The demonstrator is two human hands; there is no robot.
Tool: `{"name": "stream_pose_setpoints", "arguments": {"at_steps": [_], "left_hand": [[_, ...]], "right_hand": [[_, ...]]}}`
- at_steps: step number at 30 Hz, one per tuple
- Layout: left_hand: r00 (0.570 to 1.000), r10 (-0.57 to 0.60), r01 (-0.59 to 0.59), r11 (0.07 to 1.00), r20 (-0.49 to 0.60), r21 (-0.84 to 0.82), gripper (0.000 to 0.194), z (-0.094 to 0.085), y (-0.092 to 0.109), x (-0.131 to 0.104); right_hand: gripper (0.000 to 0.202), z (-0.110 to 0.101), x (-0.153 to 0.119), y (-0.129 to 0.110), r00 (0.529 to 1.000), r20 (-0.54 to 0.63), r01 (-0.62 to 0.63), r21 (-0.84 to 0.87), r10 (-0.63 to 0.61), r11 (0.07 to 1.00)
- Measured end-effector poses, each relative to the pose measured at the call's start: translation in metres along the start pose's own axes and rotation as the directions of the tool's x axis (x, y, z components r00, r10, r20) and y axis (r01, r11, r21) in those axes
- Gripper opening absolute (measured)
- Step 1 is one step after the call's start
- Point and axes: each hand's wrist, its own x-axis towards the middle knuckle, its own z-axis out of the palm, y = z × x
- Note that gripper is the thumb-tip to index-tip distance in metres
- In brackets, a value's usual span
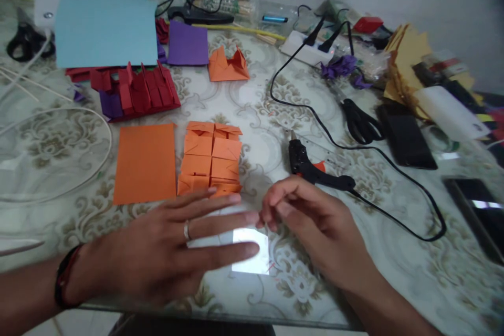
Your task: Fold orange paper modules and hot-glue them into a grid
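My left hand [157, 241] is stretched over the near part of the table, palm down, its fingers spread and holding nothing. Just past its fingertips lies a block of folded orange paper pieces [212, 155] set in two columns; its near edge meets the fingers in view. Left of that is a flat orange paper sheet [145, 163]. My right hand [311, 220] has its fingers curled in, thumb close to the index finger, and nothing shows between them. A black hot glue gun [315, 168] rests just beyond it, nozzle pointing away.
At the back left are folded red paper pieces [137, 89], a light blue sheet [106, 29], a purple sheet [188, 43] and a folded orange piece [228, 64]. Black scissors [360, 121], phones [407, 136] and a power strip [307, 48] lie right, with the gun's cord looping there.
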Motion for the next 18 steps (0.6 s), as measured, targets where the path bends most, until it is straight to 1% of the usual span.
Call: {"name": "stream_pose_setpoints", "arguments": {"at_steps": [2, 4, 6, 8, 10, 11, 13, 14, 15, 18], "left_hand": [[0.990, -0.091, 0.097, 0.994, -0.104, 0.055, 0.062, 0.002, -0.005, -0.001], [0.967, -0.161, 0.186, 0.976, -0.195, 0.115, 0.058, 0.006, -0.011, -0.002], [0.951, -0.217, 0.255, 0.953, -0.219, 0.164, 0.057, 0.009, -0.016, -0.003], [0.945, -0.252, 0.294, 0.934, -0.209, 0.202, 0.057, 0.011, -0.018, -0.003], [0.945, -0.255, 0.298, 0.928, -0.203, 0.223, 0.056, 0.012, -0.019, -0.004], [0.949, -0.250, 0.290, 0.930, -0.192, 0.226, 0.054, 0.012, -0.019, -0.004], [0.960, -0.223, 0.258, 0.939, -0.168, 0.226, 0.052, 0.011, -0.017, -0.005], [0.966, -0.208, 0.239, 0.945, -0.153, 0.223, 0.051, 0.010, -0.017, -0.005], [0.971, -0.192, 0.221, 0.950, -0.145, 0.221, 0.050, 0.010, -0.016, -0.005], [0.974, -0.183, 0.211, 0.950, -0.137, 0.232, 0.050, 0.010, -0.015, -0.005]], "right_hand": [[0.024, -0.002, 0.000, 0.002, 0.998, -0.040, 0.043, -0.018, -0.044, 0.999], [0.030, -0.004, -0.001, 0.005, 0.995, -0.052, 0.081, -0.071, -0.085, 0.994], [0.034, -0.005, -0.001, 0.006, 0.992, -0.036, 0.112, -0.177, -0.120, 0.978], [0.038, -0.005, 0.000, 0.006, 0.990, 0.008, 0.136, -0.295, -0.140, 0.946], [0.039, -0.005, 0.002, 0.004, 0.987, 0.050, 0.157, -0.407, -0.150, 0.900], [0.036, -0.004, 0.003, 0.004, 0.985, 0.063, 0.173, -0.459, -0.163, 0.871], [0.022, -0.003, 0.005, 0.003, 0.970, 0.087, 0.237, -0.545, -0.227, 0.804], [0.014, -0.002, 0.006, 0.004, 0.955, 0.107, 0.286, -0.572, -0.276, 0.769], [0.013, -0.001, 0.007, 0.005, 0.936, 0.140, 0.341, -0.589, -0.323, 0.733], [0.026, 0.002, 0.009, 0.011, 0.873, 0.274, 0.482, -0.614, -0.404, 0.625]]}}
